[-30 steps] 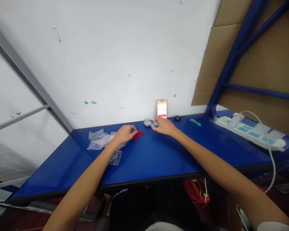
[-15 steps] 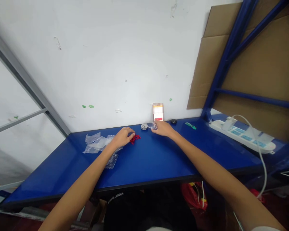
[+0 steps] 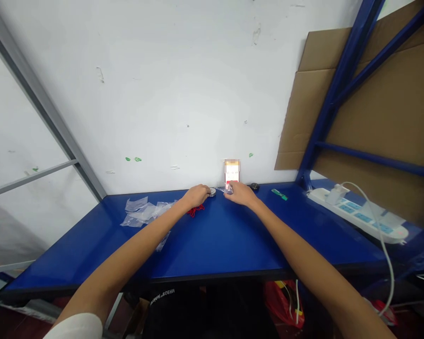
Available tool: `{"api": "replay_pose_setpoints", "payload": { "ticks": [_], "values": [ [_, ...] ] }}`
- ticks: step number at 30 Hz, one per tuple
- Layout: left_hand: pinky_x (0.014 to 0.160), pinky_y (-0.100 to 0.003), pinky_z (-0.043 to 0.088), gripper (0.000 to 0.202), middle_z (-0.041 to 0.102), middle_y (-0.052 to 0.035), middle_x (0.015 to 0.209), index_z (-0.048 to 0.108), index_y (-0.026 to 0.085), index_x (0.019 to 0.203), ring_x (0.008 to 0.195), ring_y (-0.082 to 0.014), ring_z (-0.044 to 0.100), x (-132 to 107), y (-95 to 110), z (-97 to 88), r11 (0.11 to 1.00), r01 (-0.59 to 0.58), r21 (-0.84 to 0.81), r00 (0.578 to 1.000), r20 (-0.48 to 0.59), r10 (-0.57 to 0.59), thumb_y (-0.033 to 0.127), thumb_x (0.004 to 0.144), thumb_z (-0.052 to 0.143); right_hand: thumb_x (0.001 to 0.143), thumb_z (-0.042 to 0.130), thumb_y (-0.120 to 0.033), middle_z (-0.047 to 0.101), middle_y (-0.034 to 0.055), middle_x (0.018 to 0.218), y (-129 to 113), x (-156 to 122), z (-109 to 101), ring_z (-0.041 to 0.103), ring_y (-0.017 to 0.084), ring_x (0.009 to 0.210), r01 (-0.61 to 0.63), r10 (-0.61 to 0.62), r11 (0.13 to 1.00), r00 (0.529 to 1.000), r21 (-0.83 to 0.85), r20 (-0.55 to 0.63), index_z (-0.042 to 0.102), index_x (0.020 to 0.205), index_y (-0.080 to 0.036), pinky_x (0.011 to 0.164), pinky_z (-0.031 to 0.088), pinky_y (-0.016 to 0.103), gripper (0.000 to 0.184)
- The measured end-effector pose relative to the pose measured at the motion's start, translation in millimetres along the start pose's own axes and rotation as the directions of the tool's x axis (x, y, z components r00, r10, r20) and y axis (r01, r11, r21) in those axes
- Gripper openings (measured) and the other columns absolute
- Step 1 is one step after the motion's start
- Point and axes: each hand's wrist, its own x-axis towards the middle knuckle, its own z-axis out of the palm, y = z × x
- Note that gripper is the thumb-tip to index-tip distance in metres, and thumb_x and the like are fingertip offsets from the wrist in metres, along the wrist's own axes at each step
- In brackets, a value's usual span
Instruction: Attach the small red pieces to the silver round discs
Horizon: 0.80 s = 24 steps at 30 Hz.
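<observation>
My left hand [image 3: 197, 195] has its fingers closed at the left edge of a small silver round disc [image 3: 212, 192] near the back of the table. A bunch of red cord [image 3: 195, 210] lies just below this hand, partly covered by it. To the right, my right hand [image 3: 243, 193] pinches a small clear plastic bag [image 3: 224, 189], whose free end points toward the disc. Behind the right hand a lit phone [image 3: 232, 172] leans upright on the wall. Several clear plastic bags [image 3: 141, 213] lie spread out to the left, some partly behind my left forearm.
Right of my right hand are a black round object [image 3: 255, 187] and a green object [image 3: 279, 194]. A white power strip [image 3: 356, 214] with a plugged-in cable lies at the right of the blue table [image 3: 226, 245]. A blue metal frame [image 3: 325, 108] stands before cardboard.
My left hand has moved right and away from me, from beside the red cord to the silver disc. My right hand still holds the plastic bag. The view has tilted up slightly.
</observation>
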Motion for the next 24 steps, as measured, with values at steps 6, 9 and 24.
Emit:
{"api": "replay_pose_setpoints", "payload": {
  "ticks": [6, 9, 24],
  "values": [
    [0.097, -0.035, 0.053, 0.021, 0.077, -0.0109, 0.108, 0.080, 0.024, 0.102, 0.109, -0.0271, 0.071, -0.6, 3.3, -1.5, 0.991, 0.124, -0.048, 0.992, -0.032, -0.126, 0.026, 0.096, 0.060, 0.095, 0.066, -0.046, 0.077, 0.0112, 0.111, -3.4, -0.9, -0.7, 0.071, 0.025, 0.094, 0.021, -0.021, 1.000, 1.000, 0.004, -0.003, 0.065, 0.111, -0.019, 0.064, 0.037, 0.028, 0.031],
    [0.094, -0.034, 0.053, 0.022, 0.076, -0.0103, 0.107, 0.079, 0.024, 0.102, 0.107, -0.0263, 0.070, 0.3, 4.9, -2.0, 0.993, 0.115, -0.030, 0.993, -0.030, -0.116, 0.026, 0.098, 0.058, 0.095, 0.065, -0.045, 0.077, 0.0117, 0.112, -4.0, -1.6, -0.8, 0.071, 0.025, 0.093, 0.026, -0.026, 1.000, 1.000, 0.002, 0.003, 0.065, 0.111, -0.019, 0.065, 0.037, 0.029, 0.031],
    [0.084, -0.035, 0.052, 0.020, 0.071, -0.0107, 0.106, 0.069, 0.021, 0.106, 0.104, -0.0264, 0.066, 1.8, 8.1, -4.3, 0.982, 0.123, 0.144, 0.992, -0.058, -0.116, 0.017, 0.099, 0.051, 0.095, 0.064, -0.047, 0.078, 0.0110, 0.109, -3.9, -1.0, 2.5, 0.072, 0.026, 0.095, 0.036, -0.036, 0.999, 0.999, 0.000, -0.018, 0.064, 0.112, -0.020, 0.066, 0.037, 0.028, 0.032]
  ]
}}
